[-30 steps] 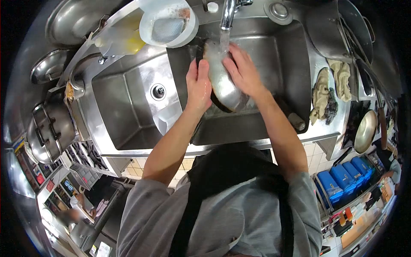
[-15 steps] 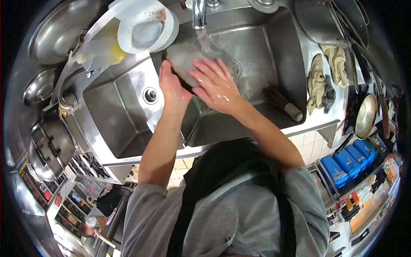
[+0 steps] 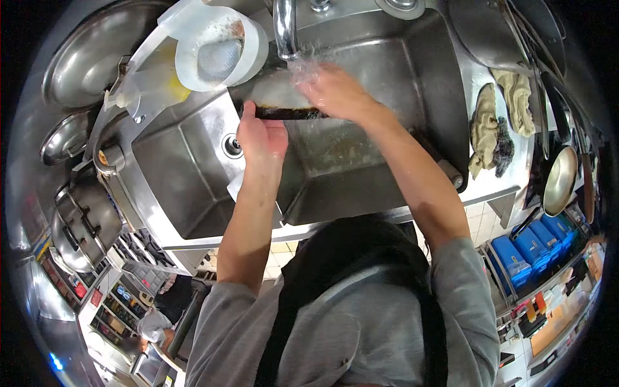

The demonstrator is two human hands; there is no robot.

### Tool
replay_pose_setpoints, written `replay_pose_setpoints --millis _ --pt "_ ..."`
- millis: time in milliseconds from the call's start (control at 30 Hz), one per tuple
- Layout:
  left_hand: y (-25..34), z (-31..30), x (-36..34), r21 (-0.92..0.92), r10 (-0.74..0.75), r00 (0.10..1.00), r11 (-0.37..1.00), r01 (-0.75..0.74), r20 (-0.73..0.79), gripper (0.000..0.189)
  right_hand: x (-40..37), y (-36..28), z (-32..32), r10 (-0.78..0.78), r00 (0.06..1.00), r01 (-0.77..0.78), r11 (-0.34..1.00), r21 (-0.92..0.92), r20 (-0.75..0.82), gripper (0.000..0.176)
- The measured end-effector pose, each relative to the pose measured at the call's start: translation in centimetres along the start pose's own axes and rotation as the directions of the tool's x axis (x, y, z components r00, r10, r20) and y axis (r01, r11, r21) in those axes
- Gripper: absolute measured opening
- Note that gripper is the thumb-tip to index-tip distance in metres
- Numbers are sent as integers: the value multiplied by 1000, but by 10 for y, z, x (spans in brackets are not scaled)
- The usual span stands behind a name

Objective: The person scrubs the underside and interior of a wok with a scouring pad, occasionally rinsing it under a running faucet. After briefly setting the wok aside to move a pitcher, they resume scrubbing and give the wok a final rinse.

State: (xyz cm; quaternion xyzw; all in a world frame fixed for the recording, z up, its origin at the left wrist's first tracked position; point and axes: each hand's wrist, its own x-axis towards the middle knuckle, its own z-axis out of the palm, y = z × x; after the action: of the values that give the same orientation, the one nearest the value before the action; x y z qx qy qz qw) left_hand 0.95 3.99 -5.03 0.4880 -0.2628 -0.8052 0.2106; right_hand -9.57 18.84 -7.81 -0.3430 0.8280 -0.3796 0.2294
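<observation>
Now the pan [image 3: 284,113] shows its dark edge, not its broad face as before, above the sink [image 3: 361,174] under the tap [image 3: 284,29]. Our left hand [image 3: 261,138] grips its rim, and our right hand [image 3: 332,90] rubs it, fingers open.

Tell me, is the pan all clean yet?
Not yet. Done: the pan is wet, with water from the tap falling on it. In hand: the left hand grips its rim, the right hand presses on it under the stream. Left: the rim looks dark and dirty.

The pan [image 3: 284,113] is over the right basin [image 3: 361,174], under the faucet [image 3: 284,26]; seemingly cloths [image 3: 493,129] lie right.
</observation>
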Motion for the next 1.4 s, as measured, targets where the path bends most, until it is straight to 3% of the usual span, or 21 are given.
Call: replay_pose_setpoints --millis 33,100,133,233,433,500,533,567,600,633,667,733,833,867,967,1000,1033,1100,1133,1200,1400 --pt "-1 -5 2 1 -5 1000 1000 5 -1 31 11 -8 9 -114 993 117 990 -80 32 48" --pt "-1 -21 10 45 -23 993 999 18 115 30 18 -42 20 -85 996 89 988 -125 37 44" --pt "5 -23 8 200 -81 991 978 58 108 31 26 -47 26 -79 996 83 988 -128 35 44" --pt "7 -20 -11 170 -64 985 985 37 157 33 42 -49 36 -225 963 243 963 -118 146 41" --pt "11 -3 -64 277 -193 934 955 108 302 28 29 1 0 112 988 -127 981 147 111 47" --pt "5 16 -59 653 -129 942 749 -111 309 30 14 30 -12 190 982 -176 928 329 -12 65" --pt "-6 25 -44 707 0 864 575 -411 503 33 6 37 -16 184 983 -169 929 331 -14 65" --pt "-9 33 -34 705 2 862 574 -416 507 33 -4 44 -20 270 959 -213 885 414 -83 64" --pt "-7 54 -35 809 -4 843 282 -516 538 38 -14 49 -25 362 921 -248 831 497 -146 63" --pt "-8 69 -34 822 -22 823 -40 -569 568 43 -21 54 -29 366 917 -248 832 496 -156 63" --pt "-13 76 -28 816 -30 817 -39 -577 576 43 -29 59 -32 377 897 -224 836 501 -229 62" --pt "-20 89 -16 525 7 547 -293 -799 837 40 -42 72 -32 419 857 -208 814 542 -301 57" --pt "-16 115 -11 530 -143 577 -267 -805 805 50 -58 77 -21 396 844 -137 810 570 -361 55" --pt "-7 127 -20 592 -202 727 -460 -662 656 70 -61 77 -18 369 844 -101 822 561 -388 56" --pt "-1 127 -4 590 -320 803 -552 -590 503 87 -67 83 7 319 850 -63 851 521 -419 57" --pt "-10 93 12 510 -96 637 -513 -690 765 82 -69 80 13 313 855 -63 853 518 -413 59" --pt "-1 87 9 505 -99 635 -518 -690 766 82 -72 76 17 315 853 -60 851 522 -416 59" --pt "15 70 -5 644 -194 711 -313 -698 676 61 -79 66 26 348 885 -131 825 550 -310 59" --pt "16 58 -12 641 -201 711 -320 -698 674 61 -81 65 33 333 895 -127 829 544 -298 58" --pt "15 24 -24 740 4 763 -245 -626 646 55 -87 63 41 361 904 -174 802 571 -231 59" --pt "11 -59 -36 885 167 870 -68 -460 464 44 -106 87 82 444 873 -278 793 542 -201 43"
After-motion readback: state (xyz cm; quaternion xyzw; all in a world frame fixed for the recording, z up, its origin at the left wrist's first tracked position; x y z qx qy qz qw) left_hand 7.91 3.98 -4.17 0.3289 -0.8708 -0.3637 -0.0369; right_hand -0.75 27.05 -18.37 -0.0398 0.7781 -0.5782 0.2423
